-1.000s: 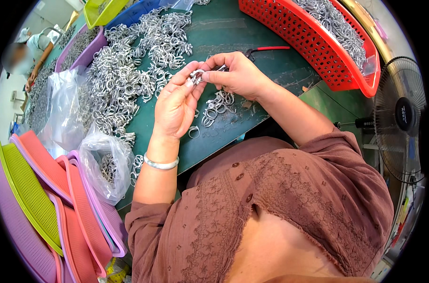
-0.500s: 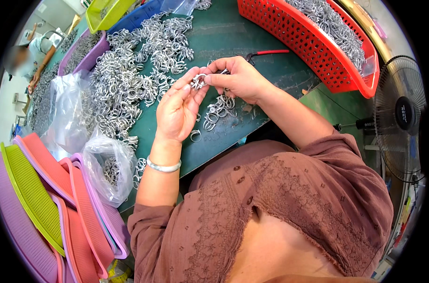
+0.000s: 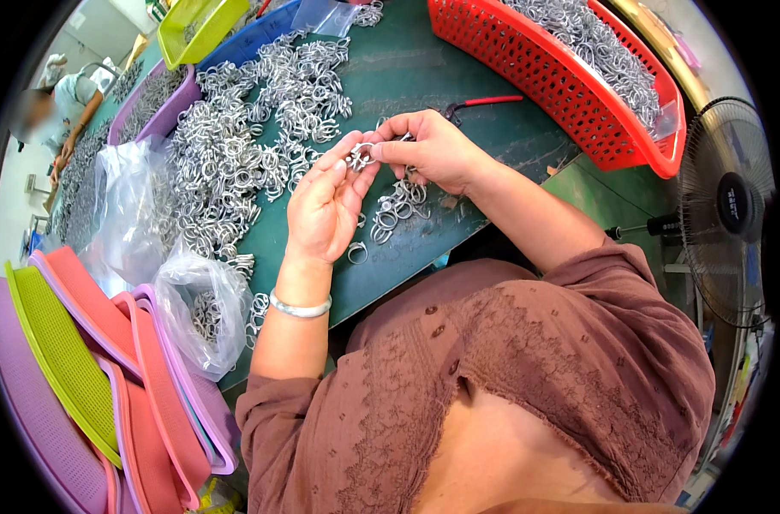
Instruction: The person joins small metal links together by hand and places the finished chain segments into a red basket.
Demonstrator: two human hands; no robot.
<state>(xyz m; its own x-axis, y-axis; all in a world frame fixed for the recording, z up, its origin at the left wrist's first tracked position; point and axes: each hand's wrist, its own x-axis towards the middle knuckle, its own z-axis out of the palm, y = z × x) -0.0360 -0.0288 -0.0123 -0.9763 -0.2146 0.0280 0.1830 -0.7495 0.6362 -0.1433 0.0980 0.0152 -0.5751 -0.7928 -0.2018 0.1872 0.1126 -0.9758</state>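
My left hand [image 3: 321,210], palm up, holds several silver metal rings [image 3: 357,159] at its bent fingers. My right hand [image 3: 437,152] meets it there, thumb and forefinger pinching one of these rings. The other right fingers curl underneath, and what they may hold is partly hidden. Just below my hands, a small cluster of rings [image 3: 398,206] lies on the green table [image 3: 390,75], with a single ring [image 3: 357,252] apart from it. To the left spreads a big heap of similar rings [image 3: 214,158].
Red-handled pliers [image 3: 488,100] lie beyond my right hand, near a red basket [image 3: 548,81] full of rings. Clear plastic bags [image 3: 203,321], stacked colored baskets [image 3: 64,364], purple [image 3: 154,111] and blue bins [image 3: 248,38] stand left. A fan [image 3: 732,206] is at right. Another person [image 3: 73,98] works far left.
Both hands remain together at the rings and sit very slightly lower in view. The ring pinched by my right fingers has turned a little. The other person's posture has shifted slightly.
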